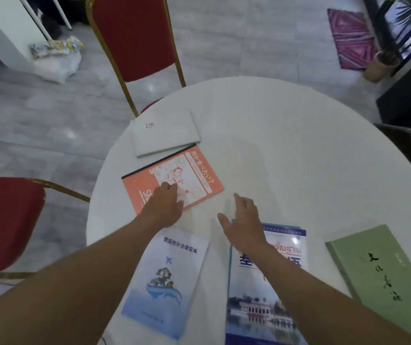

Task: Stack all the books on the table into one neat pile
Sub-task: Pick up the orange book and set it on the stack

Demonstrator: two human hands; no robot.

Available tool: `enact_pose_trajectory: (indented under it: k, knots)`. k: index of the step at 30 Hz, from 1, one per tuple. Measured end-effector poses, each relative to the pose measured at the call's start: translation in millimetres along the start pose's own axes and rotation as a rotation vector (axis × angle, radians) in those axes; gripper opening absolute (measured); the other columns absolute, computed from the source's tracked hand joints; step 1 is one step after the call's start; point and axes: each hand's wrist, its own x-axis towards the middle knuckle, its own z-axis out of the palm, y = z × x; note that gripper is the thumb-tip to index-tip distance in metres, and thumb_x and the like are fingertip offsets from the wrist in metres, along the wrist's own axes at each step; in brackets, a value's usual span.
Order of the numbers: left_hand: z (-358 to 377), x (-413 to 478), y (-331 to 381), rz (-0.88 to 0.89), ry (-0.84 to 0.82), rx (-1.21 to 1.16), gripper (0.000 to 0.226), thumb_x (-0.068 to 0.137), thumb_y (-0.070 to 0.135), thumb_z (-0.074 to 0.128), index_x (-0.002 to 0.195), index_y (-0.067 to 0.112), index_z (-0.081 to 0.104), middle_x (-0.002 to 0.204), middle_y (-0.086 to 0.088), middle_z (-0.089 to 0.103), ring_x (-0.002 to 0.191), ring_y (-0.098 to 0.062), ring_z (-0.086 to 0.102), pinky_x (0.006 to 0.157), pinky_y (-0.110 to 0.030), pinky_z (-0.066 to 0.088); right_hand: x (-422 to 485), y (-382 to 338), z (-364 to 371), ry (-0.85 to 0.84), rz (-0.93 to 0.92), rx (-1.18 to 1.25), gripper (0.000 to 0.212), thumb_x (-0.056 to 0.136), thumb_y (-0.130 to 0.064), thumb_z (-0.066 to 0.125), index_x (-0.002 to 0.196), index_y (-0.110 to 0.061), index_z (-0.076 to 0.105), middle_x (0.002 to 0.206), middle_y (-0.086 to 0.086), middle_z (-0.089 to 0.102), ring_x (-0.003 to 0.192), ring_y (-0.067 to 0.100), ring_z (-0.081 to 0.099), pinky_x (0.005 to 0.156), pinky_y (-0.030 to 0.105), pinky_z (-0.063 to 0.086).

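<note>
Left hand (165, 204) flat on orange book (174, 178); right hand (243, 220) open, empty, beside.

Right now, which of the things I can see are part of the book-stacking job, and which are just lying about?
Part of the job:
white book
orange book, under the left hand
pale blue booklet
blue book with a building photo, below the right hand
green book

Just lying about:
red chairs
plastic bag
patterned mat
potted plant
</note>
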Motion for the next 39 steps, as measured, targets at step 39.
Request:
enact_pose_trajectory:
  k: [39]
  knots:
    - [-77,35,-23,-0.029,0.285,-0.619,0.034,0.095,0.028,0.044,0.129,0.026,0.049,0.124,-0.007,0.048,0.095,-0.021,0.063,0.085,-0.041,0.060,33,-76,12,-0.148,0.178,0.619,0.067,0.088,-0.048,0.066,0.144,-0.027,0.036,0.144,-0.004,0.055,0.122,0.017,0.060,0.102,0.039,0.049]
